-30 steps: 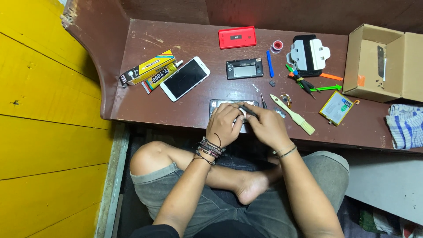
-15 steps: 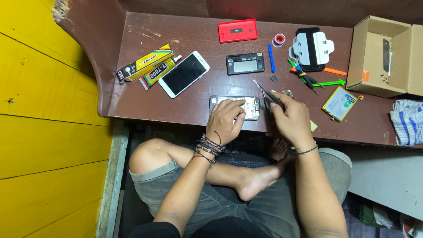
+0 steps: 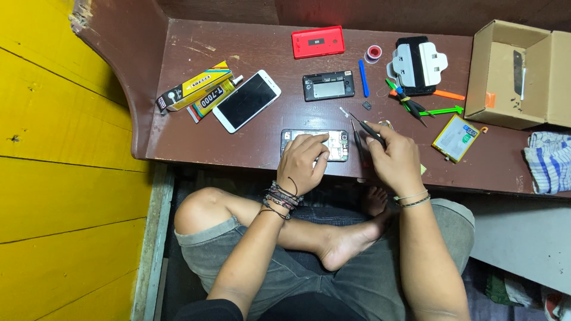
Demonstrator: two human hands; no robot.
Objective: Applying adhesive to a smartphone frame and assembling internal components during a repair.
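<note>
An opened phone with its insides showing lies near the front edge of the brown desk. My left hand rests on top of it and presses it down. My right hand sits just right of the phone and grips a thin black tool, its tip pointing up and left, above the desk. A second dark thin tool lies beside the phone's right end.
A white phone, glue box and tube, red cover, black phone frame, blue stick, tape roll, a phone clamp, coloured pry tools, battery, cardboard box and a cloth.
My right hand has moved off the opened phone to its right and now holds the black tool up. My left hand stays on the phone.
</note>
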